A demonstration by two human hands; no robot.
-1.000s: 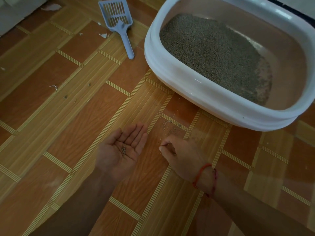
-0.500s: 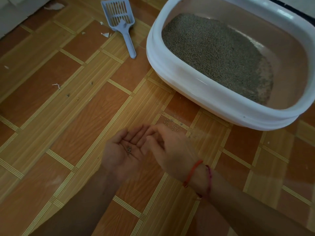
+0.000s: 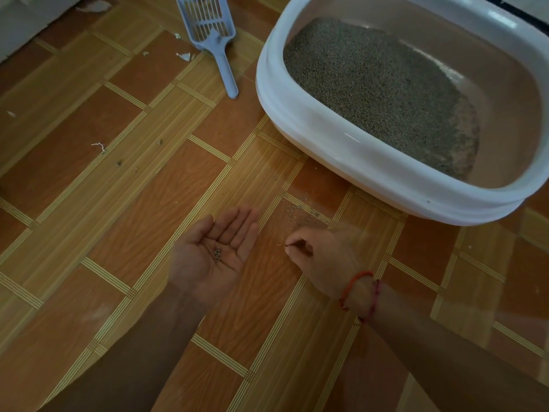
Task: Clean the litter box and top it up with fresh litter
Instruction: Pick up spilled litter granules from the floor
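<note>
A white litter box point(image 3: 326, 135) stands on the floor at the upper right, with grey litter point(image 3: 380, 87) heaped toward its left side. Spilled litter grains point(image 3: 294, 212) lie scattered on the floor in front of it. My left hand point(image 3: 211, 257) is held palm up above the floor, fingers straight, with a few collected grains point(image 3: 217, 253) in the palm. My right hand point(image 3: 320, 257), with red threads round the wrist, is down at the floor beside the spill, its thumb and forefinger pinching a grain.
A blue slotted litter scoop point(image 3: 212, 34) lies on the floor left of the box, handle toward me. White paper scraps point(image 3: 184, 56) and dark crumbs point(image 3: 118, 163) dot the wood-pattern floor at the left. A pale wall edge point(image 3: 26, 22) is at the top left.
My right hand went over to the left palm, then moved back right and down to the spilled grains on the floor. The left hand stayed palm up.
</note>
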